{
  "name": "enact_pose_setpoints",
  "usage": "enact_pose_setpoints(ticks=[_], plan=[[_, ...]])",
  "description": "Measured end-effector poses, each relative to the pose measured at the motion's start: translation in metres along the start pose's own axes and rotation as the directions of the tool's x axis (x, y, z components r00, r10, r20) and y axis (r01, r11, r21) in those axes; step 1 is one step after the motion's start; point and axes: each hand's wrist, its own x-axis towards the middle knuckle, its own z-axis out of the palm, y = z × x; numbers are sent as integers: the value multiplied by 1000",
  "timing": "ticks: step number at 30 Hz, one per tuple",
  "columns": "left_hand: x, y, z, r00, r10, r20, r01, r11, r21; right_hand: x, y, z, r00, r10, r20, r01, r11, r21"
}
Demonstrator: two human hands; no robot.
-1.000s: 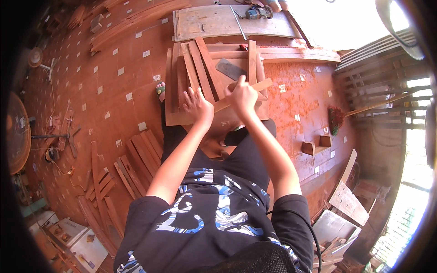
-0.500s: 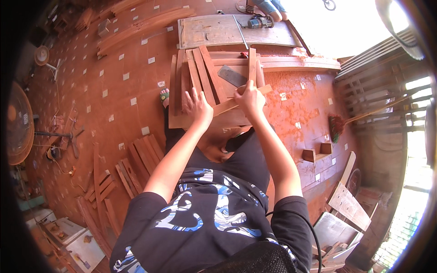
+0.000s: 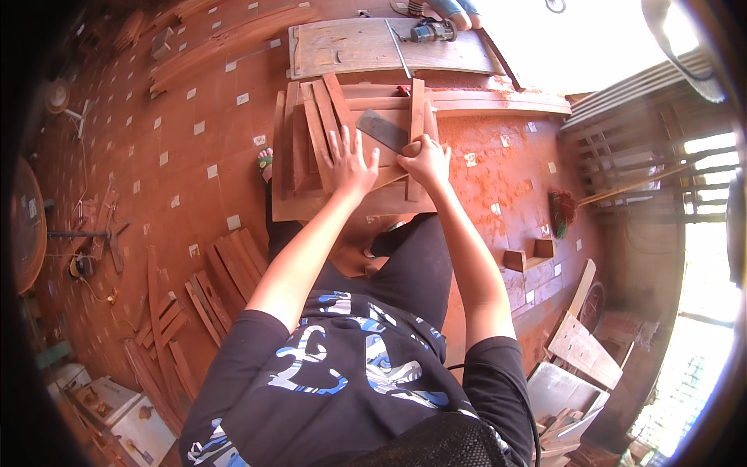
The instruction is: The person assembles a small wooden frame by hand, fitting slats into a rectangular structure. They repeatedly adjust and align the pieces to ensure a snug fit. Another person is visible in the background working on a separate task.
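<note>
Spread fingers of my left hand (image 3: 352,170) lie over the wood pieces at the middle of the low work surface (image 3: 303,208). My right hand (image 3: 428,165) is closed at the brown rounded handle (image 3: 412,148) of a flat tool with a wide grey blade (image 3: 381,129). That blade lies slanted on the boards, pointing far left. Under my right hand, an upright strip (image 3: 416,109) reaches toward the far side. Several reddish wood strips (image 3: 319,117) lie beside my left hand. A slanted strip (image 3: 389,177) shows between my hands, its right end hidden.
Beyond the work surface, a blue-grey power tool (image 3: 433,31) rests on a wide board (image 3: 342,50), near another person's legs (image 3: 455,12). Wood pieces (image 3: 226,268) lie on the floor at left. A red broom (image 3: 562,212), a small wooden frame (image 3: 531,255) and shavings are at right.
My left hand has moved right and slightly farther over the strips. The slanted strip no longer sticks out right of my right hand, and the brown handle now shows there. The whole view shifted slightly.
</note>
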Motion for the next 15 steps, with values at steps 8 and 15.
enact_pose_setpoints(ticks=[8, 15], plan=[[-1, 6, -15, 972, 229, 46, -228, 973, -18, 8, 5, 8, 999, -13, -31, 14, 1000, 28], [-1, 11, -29, 925, 339, 171, -343, 939, -8, 35, 39, 5, 921, -256, -294, 163, 938, -304]])
